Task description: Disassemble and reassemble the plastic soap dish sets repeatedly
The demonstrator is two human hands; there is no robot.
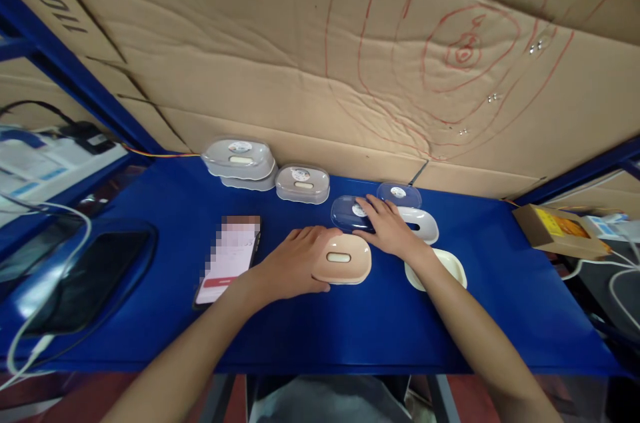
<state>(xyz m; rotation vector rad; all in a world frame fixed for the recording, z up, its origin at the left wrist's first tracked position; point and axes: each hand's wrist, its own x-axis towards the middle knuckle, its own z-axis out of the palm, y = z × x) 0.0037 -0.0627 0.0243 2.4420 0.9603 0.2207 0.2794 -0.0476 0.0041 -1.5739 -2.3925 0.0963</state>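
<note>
My left hand (pixel 293 262) is closed around the left side of a peach oval soap dish (pixel 345 263), thumb at the near edge and fingers at the far one. A pale slot shows in the dish's middle. Just beyond it, my right hand (pixel 390 226) grips a clear plastic lid (pixel 343 213) with a round white sticker, fingers over its right end. Beneath my right wrist lies a cream soap dish (pixel 455 270), partly hidden by the forearm. A white soap dish (pixel 427 226) with a dark slot sits beyond that wrist, and another clear lid (pixel 413 196) lies behind it.
Along the back of the blue table (pixel 320 336) stand stacked lidded soap dishes (pixel 240 160) and another lidded dish (pixel 303 186). A phone (pixel 227 256) with a lit screen lies left of my left hand. Further left is a dark tablet (pixel 93 280) with cables. Cardboard (pixel 250 43) walls the back.
</note>
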